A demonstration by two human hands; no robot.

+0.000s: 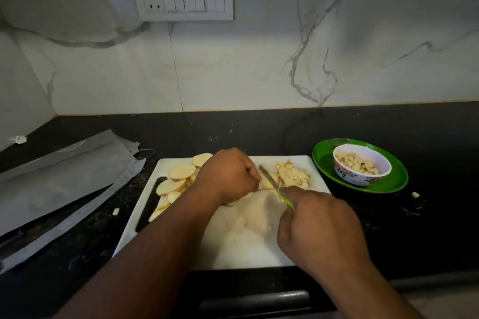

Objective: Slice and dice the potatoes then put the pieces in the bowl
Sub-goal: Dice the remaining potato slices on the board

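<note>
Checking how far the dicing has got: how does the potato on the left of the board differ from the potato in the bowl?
The potato slices are broad, flat rounds; the potato pieces in the bowl are small cubes. The slices lie overlapped on the white cutting board; the cubes are heaped inside the bowl. Both are pale yellow.

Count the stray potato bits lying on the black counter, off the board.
2: one potato bit left of the cutting board, one potato bit right of the green plate. Others may be hidden.

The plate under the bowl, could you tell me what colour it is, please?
The plate is bright green, seen in the head view.
</note>
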